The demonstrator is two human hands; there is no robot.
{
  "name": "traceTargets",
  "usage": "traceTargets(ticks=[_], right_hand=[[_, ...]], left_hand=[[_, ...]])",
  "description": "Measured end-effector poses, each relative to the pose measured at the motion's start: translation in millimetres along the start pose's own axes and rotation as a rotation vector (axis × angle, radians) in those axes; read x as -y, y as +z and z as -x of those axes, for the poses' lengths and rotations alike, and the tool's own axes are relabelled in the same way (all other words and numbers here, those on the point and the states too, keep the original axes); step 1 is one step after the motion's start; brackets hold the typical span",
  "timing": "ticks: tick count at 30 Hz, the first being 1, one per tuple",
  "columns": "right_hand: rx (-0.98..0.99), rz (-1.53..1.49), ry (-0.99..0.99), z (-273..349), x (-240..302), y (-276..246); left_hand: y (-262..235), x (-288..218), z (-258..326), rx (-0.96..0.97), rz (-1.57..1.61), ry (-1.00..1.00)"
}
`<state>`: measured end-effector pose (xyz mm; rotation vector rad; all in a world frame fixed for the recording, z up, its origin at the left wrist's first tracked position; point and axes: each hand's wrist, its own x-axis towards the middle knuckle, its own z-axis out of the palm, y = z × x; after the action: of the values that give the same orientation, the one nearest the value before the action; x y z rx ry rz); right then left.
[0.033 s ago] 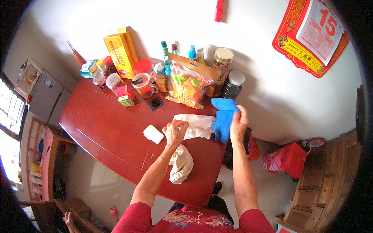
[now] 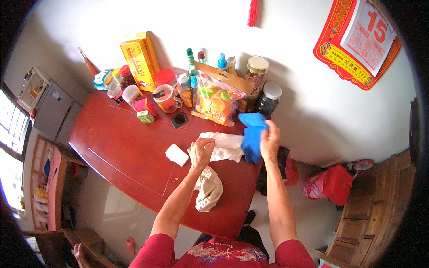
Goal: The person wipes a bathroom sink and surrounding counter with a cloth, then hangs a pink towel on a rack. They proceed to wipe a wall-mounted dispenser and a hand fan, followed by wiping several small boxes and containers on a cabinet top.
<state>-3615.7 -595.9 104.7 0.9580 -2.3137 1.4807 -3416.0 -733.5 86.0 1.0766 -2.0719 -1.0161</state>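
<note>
On the red-brown table lies a white cloth (image 2: 229,147), spread fairly flat. My left hand (image 2: 200,153) pinches its left end between thumb and fingers. A bright blue cloth (image 2: 253,144) is gripped along its right side by my right hand (image 2: 270,142). It overlaps the right end of the white cloth at the table's right edge, its upper part folded over. Left of my left hand sits a small white folded pad or block (image 2: 177,155). Nearer to me, a crumpled cream cloth (image 2: 208,191) lies beside my left forearm.
Along the wall stand jars, bottles, a yellow box (image 2: 139,62), a lidded glass mug (image 2: 167,99) and a snack bag (image 2: 215,98). A black square coaster (image 2: 179,120) lies in front. Red bags (image 2: 333,182) and a wooden cabinet (image 2: 373,214) are at the right. Another person's hand (image 2: 79,254) shows lower left.
My right hand has shifted slightly left with the blue cloth, which covers a little more of the white cloth's right end. My left hand is nearly still.
</note>
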Motion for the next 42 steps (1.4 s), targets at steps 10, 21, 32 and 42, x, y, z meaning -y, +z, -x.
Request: traceTargets(ticks=[10, 21, 32, 42], right_hand=[[0.493, 0.214, -0.392, 30.3, 86.1, 42.4], [0.664, -1.069, 0.291, -32.0, 114.5, -7.1], [0.367, -1.248, 0.546, -22.2, 81.3, -17.0], [0.402, -1.129, 0.799, -9.6, 55.4, -17.4]], left_hand=[[-25.9, -9.4, 2.4, -0.115, 0.206, 0.14], [-52.6, -47.3, 1.2, 0.184, 0.953, -0.015], [-38.5, -56.7, 32.2, 0.044, 0.361, 0.169], [-95.2, -73.8, -0.4, -0.188, 0.828, -0.064]])
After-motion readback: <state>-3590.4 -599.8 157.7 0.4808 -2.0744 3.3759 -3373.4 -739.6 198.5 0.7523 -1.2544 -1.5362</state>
